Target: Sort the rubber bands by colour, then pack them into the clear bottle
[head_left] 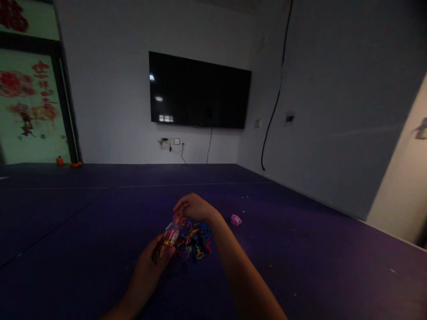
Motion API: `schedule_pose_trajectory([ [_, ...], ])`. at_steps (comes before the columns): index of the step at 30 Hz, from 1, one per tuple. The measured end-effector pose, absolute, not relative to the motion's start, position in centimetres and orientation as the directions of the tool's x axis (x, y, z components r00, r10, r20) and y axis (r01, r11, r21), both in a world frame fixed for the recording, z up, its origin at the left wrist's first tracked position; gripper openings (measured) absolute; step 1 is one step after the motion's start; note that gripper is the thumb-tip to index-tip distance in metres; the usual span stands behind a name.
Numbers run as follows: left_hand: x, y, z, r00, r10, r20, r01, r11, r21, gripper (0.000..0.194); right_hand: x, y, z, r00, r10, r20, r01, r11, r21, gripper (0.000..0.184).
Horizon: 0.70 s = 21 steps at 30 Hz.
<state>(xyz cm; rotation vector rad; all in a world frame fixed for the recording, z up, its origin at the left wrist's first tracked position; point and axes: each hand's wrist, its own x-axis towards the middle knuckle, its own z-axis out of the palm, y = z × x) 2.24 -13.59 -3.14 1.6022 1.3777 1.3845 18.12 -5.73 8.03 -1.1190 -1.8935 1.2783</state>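
My left hand is closed around the lower end of a small clear plastic bag stuffed with coloured elastic bands. My right hand pinches the bag's top end, fingers curled together. Beside the bag, under my right wrist, a loose heap of coloured elastic bands lies on the dark purple mat. A small pink object sits on the mat just right of my right wrist.
A black wall-mounted screen hangs on the far wall, with sockets and cables below it. A black cable runs down the right wall. A glass door with red decorations stands at the left; small orange items lie at its foot.
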Motion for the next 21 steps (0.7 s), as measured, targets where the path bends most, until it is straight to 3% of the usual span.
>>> schedule_pose_trajectory([
  [11, 2.2, -13.4, -3.3, -0.039, 0.94, 0.338, 0.286, -0.314, 0.905, 0.055, 17.6, -5.4, 7.5, -0.432, 0.902, 0.019, 0.413, 0.216, -0.885, 0.028],
  [21, 2.3, -13.6, -3.0, -0.025, 0.94, 0.339, 0.261, -0.321, 0.91, 0.052, 17.6, -6.8, 9.0, -0.443, 0.896, 0.025, 0.262, 0.156, -0.952, 0.028],
])
